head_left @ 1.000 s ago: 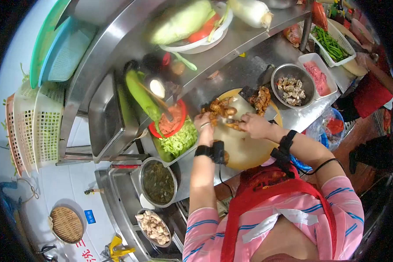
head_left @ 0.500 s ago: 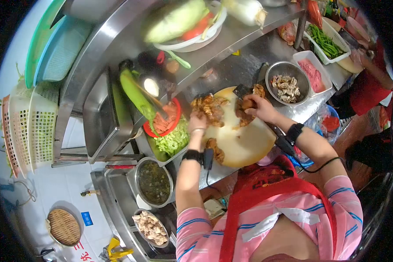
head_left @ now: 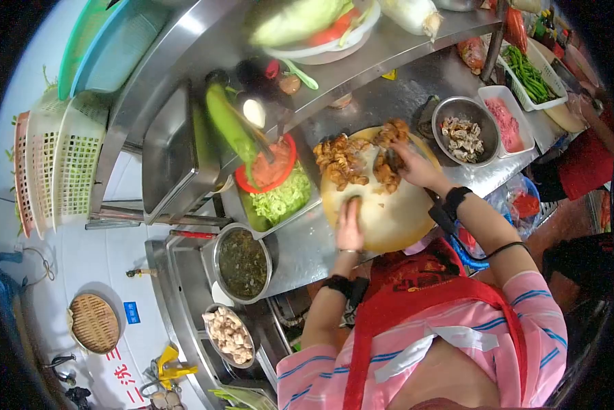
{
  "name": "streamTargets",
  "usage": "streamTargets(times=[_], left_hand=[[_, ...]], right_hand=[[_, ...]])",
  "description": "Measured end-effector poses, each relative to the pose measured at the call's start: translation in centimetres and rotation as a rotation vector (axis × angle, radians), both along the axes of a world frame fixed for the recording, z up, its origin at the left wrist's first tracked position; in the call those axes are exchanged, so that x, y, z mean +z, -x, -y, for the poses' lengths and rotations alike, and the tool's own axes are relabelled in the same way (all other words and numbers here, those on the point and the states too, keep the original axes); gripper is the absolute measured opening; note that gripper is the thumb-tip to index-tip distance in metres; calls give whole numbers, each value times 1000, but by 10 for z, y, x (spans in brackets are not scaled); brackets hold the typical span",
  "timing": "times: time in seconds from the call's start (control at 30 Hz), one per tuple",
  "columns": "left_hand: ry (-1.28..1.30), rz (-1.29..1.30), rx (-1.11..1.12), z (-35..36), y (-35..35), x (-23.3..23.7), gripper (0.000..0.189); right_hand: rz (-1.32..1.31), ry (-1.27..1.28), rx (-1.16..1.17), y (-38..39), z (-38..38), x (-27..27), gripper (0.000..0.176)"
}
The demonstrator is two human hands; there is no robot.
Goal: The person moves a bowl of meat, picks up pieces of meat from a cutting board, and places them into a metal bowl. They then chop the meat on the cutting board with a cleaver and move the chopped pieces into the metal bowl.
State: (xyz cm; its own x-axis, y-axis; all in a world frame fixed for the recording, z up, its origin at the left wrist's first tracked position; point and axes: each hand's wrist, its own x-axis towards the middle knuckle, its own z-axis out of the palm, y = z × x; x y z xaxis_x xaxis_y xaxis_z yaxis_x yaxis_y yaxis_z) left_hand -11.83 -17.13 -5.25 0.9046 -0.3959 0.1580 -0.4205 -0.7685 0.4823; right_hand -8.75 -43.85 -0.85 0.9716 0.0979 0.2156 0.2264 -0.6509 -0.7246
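On the round cutting board (head_left: 399, 229), my left hand (head_left: 350, 229) rests near the left front edge, slightly blurred. Its fingers stretch forward, with a small dark spot at the tips that I cannot make out. My right hand (head_left: 418, 166) is over the board's right side, fingers curled against a strip of glossy brown meat (head_left: 387, 172). More brown meat reaches up beyond those fingertips. A larger heap of brown meat pieces (head_left: 341, 162) lies at the board's back left, apart from both hands. Each wrist wears a black band.
Shredded greens (head_left: 280, 201) and a red basket (head_left: 241, 180) stand left of the board. A metal bowl of pale pieces (head_left: 463, 139) and a tub of pink meat (head_left: 505, 123) stand right. A steel shelf (head_left: 361, 72) overhangs behind. Another person's arm (head_left: 597, 126) is far right.
My left hand has left the heap and come toward the board's front. The meat piece at the front left no longer shows there. A dark blade near my right hand is no longer visible.
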Motion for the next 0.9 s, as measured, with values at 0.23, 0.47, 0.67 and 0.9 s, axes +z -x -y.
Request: streamTargets(times=[0.23,0.47,0.67,0.9], left_hand=[[650,-400,134,-1,-33,0,58],[1350,-1107,172,17,-21,65,40],[1736,-1653,-172,40,-16,62,35],[916,-968,146,66,9,43,46]], right_hand=[[-44,82,-192,37,4,-12,50],[-111,280,-288,88,12,-39,54],[-330,230,-230,59,29,-5,52],[-300,99,-62,107,78,31,54]])
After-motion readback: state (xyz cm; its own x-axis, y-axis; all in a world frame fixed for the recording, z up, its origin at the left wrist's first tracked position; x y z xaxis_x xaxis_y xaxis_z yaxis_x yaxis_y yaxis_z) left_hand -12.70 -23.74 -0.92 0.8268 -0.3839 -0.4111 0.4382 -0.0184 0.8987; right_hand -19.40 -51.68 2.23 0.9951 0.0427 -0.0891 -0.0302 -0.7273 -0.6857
